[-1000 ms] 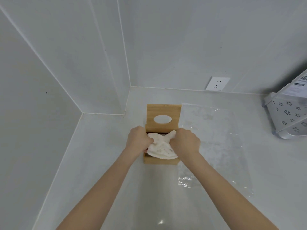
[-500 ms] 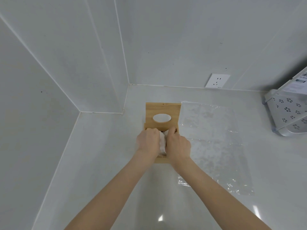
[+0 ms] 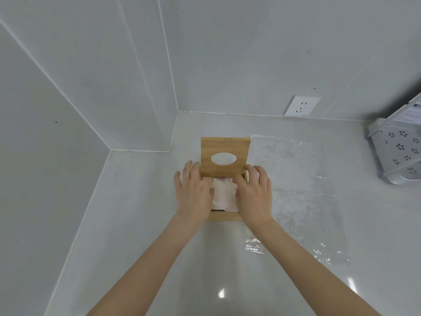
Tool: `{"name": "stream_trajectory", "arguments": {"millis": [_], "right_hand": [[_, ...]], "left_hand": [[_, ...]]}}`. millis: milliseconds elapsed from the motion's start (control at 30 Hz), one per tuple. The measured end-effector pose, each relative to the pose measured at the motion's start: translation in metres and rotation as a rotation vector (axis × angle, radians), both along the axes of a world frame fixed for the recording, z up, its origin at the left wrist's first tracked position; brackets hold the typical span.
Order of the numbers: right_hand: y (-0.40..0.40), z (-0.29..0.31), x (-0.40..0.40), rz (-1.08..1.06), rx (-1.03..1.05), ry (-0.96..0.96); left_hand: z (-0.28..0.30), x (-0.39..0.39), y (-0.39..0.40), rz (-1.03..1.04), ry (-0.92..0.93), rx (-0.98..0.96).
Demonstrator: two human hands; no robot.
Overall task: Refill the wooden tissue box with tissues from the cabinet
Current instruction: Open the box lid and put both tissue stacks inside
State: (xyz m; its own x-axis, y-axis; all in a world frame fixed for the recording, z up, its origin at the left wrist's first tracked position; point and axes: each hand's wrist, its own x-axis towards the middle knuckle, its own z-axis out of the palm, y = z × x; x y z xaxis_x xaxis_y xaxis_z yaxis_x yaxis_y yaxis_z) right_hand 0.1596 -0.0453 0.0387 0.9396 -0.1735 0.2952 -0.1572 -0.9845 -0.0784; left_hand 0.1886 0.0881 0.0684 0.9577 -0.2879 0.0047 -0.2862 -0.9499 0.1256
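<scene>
The wooden tissue box (image 3: 224,217) sits on the white counter near the corner. Its lid (image 3: 225,145), with an oval slot, stands raised at the far end. A stack of white tissues (image 3: 224,193) lies flat inside the box. My left hand (image 3: 194,192) rests on the box's left side with fingers spread, thumb against the tissues. My right hand (image 3: 254,192) lies on the right side the same way, fingers reaching the lid's lower edge. Neither hand grips anything.
An empty clear plastic wrapper (image 3: 296,192) lies flat on the counter just right of the box. A white perforated basket (image 3: 398,149) stands at the far right. A wall socket (image 3: 301,106) is behind. Walls close in at the left and back.
The bunched tissues have been pressed down flat into the box. Both hands let go of them and spread apart to the box's two sides with fingers opened.
</scene>
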Motion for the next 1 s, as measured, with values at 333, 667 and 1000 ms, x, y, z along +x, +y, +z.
{"name": "stream_trajectory", "arguments": {"millis": [333, 667, 1000], "right_hand": [[-0.017, 0.015, -0.004, 0.089, -0.003, 0.600], [-0.014, 0.018, 0.011, 0.096, -0.102, 0.796], [-0.006, 0.027, 0.022, 0.021, -0.116, 0.883]], "left_hand": [[-0.023, 0.007, 0.008, 0.014, 0.314, 0.045], [-0.014, 0.014, -0.004, -0.027, 0.261, 0.355], [-0.016, 0.015, -0.001, -0.031, 0.273, 0.327]]}}
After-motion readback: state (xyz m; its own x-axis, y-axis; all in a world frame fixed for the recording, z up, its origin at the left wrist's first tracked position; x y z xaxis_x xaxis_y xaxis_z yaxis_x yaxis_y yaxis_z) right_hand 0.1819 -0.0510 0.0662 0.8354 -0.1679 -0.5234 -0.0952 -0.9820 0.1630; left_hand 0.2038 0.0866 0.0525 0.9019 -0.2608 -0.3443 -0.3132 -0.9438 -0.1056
